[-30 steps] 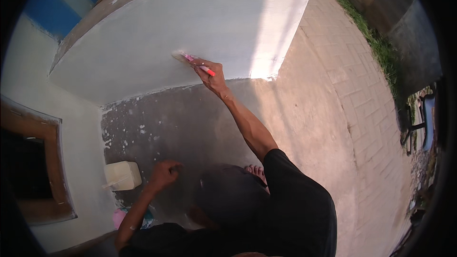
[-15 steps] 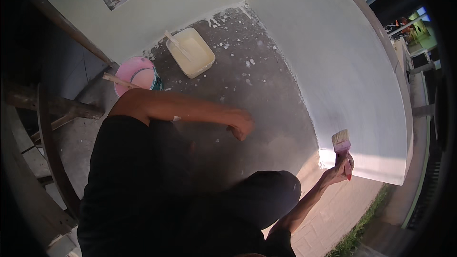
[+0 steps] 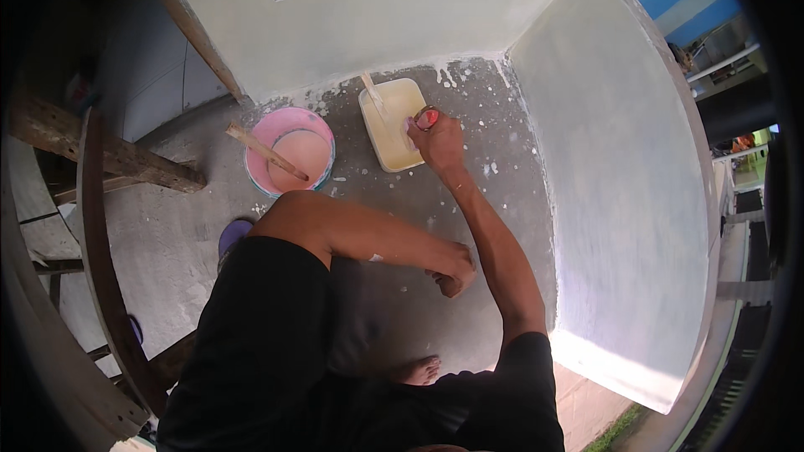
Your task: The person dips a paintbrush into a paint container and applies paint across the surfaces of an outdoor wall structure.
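Note:
My right hand (image 3: 441, 144) grips a paintbrush (image 3: 429, 118) with a red handle end. It is held over the right side of a cream rectangular tub (image 3: 392, 165) containing pale paint; my hand hides most of the brush, so whether the bristles touch the paint cannot be made out. A whitish stick (image 3: 373, 94) leans in the tub's far left corner. My left forearm lies bent across in front of me, and the left hand (image 3: 455, 270) hangs loosely curled above the floor, with no object visible in it.
Left of the tub stands a pink bucket (image 3: 266, 123) of pink paint with a wooden stick (image 3: 266, 151) in it. A low pale wall (image 3: 615, 192) runs along the right. Wooden beams (image 3: 109, 146) stand at the left. White spatters mark the grey floor (image 3: 368, 201).
My right hand has swung with the paintbrush from the low wall at lower right up and left to the tub. The view has shifted, bringing the bucket more fully into sight.

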Motion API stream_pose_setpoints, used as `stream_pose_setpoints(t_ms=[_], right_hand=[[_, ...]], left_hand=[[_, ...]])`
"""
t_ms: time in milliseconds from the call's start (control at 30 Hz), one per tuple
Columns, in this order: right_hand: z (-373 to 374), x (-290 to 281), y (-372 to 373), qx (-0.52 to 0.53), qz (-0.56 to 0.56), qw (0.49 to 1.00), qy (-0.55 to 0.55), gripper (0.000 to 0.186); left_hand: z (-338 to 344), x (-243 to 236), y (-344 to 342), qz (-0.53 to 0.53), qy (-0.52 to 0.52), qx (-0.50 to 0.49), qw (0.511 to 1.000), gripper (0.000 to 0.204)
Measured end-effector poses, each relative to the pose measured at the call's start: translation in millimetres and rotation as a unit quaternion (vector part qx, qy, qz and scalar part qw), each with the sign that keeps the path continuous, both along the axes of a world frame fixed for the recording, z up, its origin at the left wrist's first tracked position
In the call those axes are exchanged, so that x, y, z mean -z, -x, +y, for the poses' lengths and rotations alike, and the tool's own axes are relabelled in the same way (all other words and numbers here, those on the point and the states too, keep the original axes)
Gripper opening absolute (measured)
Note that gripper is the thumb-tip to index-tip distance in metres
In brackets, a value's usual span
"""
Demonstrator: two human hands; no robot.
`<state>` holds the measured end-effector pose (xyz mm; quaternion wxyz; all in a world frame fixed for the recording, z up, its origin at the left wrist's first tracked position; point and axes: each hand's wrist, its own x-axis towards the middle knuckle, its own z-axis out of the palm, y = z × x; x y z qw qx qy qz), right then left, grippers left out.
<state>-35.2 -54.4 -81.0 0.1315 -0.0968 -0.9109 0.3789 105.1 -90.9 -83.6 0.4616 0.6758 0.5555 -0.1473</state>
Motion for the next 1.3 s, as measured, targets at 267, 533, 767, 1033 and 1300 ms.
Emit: stream_pose_setpoints(t_ms=[267, 533, 767, 1033, 1300], right_hand=[[-2.7, 30.0, 20.6, 0.022, 0.013, 0.999, -0.037, 0.017], [26.2, 4.5, 10.5, 0.011, 0.047, 0.99, -0.131, 0.013], [-12.2, -23.8, -14.9, -0.072, 0.019, 0.975, -0.209, 0.016], [-33.4, -9.5, -7.0, -0.061, 0.011, 0.991, 0.116, 0.021], [28.0, -5.5, -1.8, 0.068, 0.054, 0.996, -0.033, 0.016]], left_hand=[[-16.0, 15.2, 2.4, -0.002, 0.051, 0.039, 0.998, 0.029], [0.8, 27.6, -11.0, 0.003, 0.045, 0.069, 0.997, 0.027], [-14.0, 8.6, -19.0, 0.031, 0.033, 0.109, 0.993, 0.027], [-34.9, -2.9, -9.1, -0.002, -0.016, 0.105, 0.994, 0.022], [-29.8, 1.5, -0.9, 0.037, 0.016, 0.033, 0.999, 0.019]])
